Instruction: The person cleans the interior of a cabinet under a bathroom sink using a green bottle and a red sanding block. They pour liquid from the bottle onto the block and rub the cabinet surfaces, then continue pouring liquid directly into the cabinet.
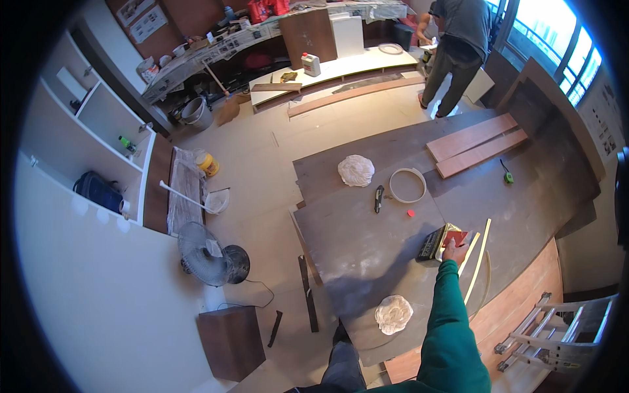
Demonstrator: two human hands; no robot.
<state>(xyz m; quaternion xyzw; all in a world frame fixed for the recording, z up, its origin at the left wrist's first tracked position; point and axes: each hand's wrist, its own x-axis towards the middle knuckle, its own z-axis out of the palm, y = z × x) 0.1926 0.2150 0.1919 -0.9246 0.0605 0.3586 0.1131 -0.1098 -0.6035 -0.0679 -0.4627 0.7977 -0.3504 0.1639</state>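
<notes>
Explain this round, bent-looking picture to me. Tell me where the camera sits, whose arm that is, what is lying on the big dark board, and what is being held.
The camera is worn on a person's head and looks down, so the wide lens bends straight edges near the rim. The green sleeve coming up from the bottom is that person's own arm; its right hand rests on a small pack with a red and yellow top. Whether the grip is closed on it is hard to tell. The left hand is out of view.

The pack lies on a large dark board low over the floor. On it too are two crumpled white cloths, a coil of pale strip, a dark utility knife, a small red cap, pale thin strips and two reddish planks. Another person works at the far end.
</notes>
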